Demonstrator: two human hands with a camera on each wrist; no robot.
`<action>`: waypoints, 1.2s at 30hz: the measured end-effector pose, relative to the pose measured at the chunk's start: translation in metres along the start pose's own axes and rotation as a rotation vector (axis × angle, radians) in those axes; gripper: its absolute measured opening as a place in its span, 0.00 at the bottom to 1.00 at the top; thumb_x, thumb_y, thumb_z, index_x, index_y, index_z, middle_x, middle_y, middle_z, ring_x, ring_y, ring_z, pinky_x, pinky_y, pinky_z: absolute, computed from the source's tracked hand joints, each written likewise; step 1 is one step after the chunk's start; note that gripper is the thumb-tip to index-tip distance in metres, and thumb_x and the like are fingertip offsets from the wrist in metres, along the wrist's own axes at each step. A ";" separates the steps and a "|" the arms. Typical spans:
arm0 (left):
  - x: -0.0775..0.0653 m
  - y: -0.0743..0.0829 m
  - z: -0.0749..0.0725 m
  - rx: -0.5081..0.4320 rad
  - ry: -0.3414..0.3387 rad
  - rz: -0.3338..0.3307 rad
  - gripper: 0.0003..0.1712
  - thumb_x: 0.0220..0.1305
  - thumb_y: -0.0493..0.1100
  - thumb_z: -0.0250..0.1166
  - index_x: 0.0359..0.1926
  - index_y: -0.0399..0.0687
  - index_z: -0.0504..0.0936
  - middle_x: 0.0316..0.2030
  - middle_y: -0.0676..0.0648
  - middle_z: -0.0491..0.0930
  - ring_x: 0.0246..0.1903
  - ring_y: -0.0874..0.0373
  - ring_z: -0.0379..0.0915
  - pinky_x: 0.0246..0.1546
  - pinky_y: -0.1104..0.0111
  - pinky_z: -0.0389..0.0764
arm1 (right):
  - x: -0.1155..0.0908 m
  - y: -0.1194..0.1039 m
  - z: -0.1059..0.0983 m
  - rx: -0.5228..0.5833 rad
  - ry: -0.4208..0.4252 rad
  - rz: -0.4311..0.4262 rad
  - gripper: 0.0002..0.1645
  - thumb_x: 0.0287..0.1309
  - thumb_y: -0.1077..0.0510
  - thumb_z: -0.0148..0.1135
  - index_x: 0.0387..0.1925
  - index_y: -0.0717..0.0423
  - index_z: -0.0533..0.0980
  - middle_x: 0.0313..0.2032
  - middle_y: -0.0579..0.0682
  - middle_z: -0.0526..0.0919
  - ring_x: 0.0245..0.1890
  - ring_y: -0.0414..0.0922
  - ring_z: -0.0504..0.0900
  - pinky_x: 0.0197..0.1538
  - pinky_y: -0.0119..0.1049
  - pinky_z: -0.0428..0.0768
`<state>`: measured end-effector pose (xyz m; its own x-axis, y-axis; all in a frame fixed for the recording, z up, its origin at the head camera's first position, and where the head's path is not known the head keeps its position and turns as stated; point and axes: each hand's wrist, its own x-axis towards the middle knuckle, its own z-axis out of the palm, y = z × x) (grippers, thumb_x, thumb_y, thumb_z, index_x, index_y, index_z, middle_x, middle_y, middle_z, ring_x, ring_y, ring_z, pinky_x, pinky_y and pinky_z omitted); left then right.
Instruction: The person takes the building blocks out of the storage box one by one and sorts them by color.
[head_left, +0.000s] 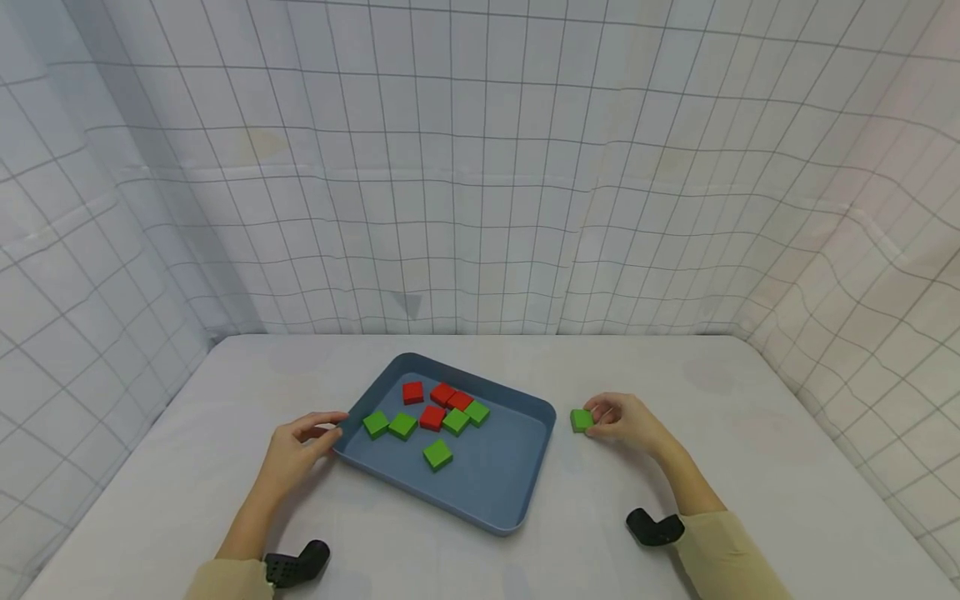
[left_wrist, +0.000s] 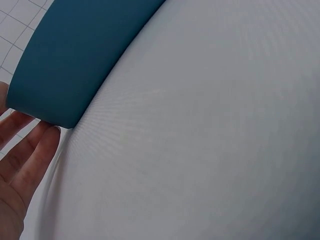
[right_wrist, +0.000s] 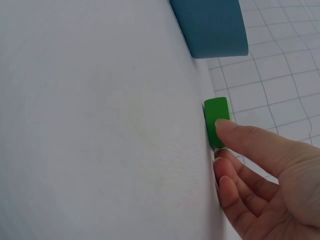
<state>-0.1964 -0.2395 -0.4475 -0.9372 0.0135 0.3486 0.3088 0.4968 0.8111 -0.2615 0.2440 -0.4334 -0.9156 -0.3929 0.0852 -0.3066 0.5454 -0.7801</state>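
Observation:
My right hand (head_left: 624,421) pinches a green block (head_left: 582,420) on the table, just right of the tray. In the right wrist view the thumb lies on the near face of this block, with the other fingers bent behind and below it. A blue-grey tray (head_left: 495,483) sits at an angle in the middle, holding several red blocks (head_left: 413,392) and several green blocks (head_left: 438,455). At the tray's left corner, my left hand (head_left: 294,450) touches the rim and outer wall with fairly straight fingers. The left wrist view shows those fingertips against the tray wall (left_wrist: 85,55).
A white cloth covers the table (head_left: 697,392). White gridded curtains (head_left: 465,183) enclose the back and both sides. Black wrist-worn devices (head_left: 300,564) sit at both sleeve cuffs. The blocks gather in the tray's left and back part, with bare tray floor at right.

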 end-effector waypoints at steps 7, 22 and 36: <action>-0.001 0.003 0.000 -0.006 0.003 0.001 0.14 0.59 0.34 0.61 0.46 0.33 0.80 0.44 0.39 0.79 0.33 0.73 0.72 0.28 0.74 0.79 | 0.000 0.004 0.001 0.007 -0.010 0.005 0.20 0.44 0.66 0.69 0.41 0.68 0.76 0.29 0.53 0.77 0.27 0.41 0.74 0.30 0.28 0.74; -0.002 0.004 0.000 -0.020 0.006 0.036 0.13 0.58 0.33 0.61 0.45 0.34 0.80 0.43 0.38 0.79 0.33 0.72 0.72 0.28 0.74 0.79 | -0.002 0.002 0.000 0.054 -0.018 0.012 0.25 0.44 0.65 0.69 0.46 0.69 0.73 0.31 0.56 0.77 0.27 0.40 0.74 0.29 0.28 0.74; -0.001 0.003 0.000 -0.014 0.004 0.044 0.14 0.58 0.33 0.61 0.46 0.32 0.79 0.42 0.46 0.80 0.33 0.72 0.73 0.29 0.75 0.78 | -0.006 -0.055 -0.002 0.081 0.152 -0.076 0.23 0.50 0.70 0.63 0.50 0.69 0.71 0.36 0.68 0.76 0.34 0.53 0.77 0.34 0.30 0.77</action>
<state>-0.1942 -0.2384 -0.4451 -0.9219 0.0315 0.3862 0.3522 0.4838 0.8012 -0.2396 0.2183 -0.3896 -0.9213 -0.3109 0.2337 -0.3601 0.4544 -0.8148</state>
